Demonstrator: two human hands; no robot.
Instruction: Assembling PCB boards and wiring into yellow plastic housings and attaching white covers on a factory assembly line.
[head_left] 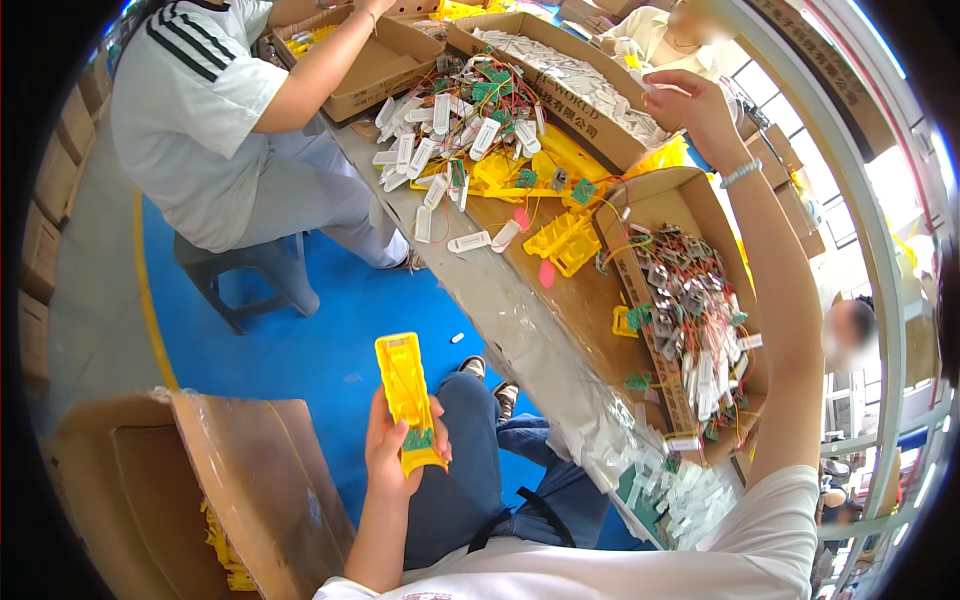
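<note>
My left hand point(385, 450) holds a long yellow plastic shell point(400, 375) above my lap. The shell's hollow inside faces up, and a small green circuit board point(418, 438) sits in its lower part. My right hand point(708, 118) is raised at the upper right, by the end of a long carton point(520, 85) heaped with white plastic pieces point(570, 75). Its fingers are bent together at the tips; whatever is between them is too small and blurred to make out.
On the table lie white cases with wired green boards point(440, 115) and yellow shells point(565, 240). A carton point(640, 290) of wired parts stands below my right arm, near clear plastic strips point(690, 500). A co-worker point(200, 120) sits at upper left; an open carton point(270, 470) stands at lower left.
</note>
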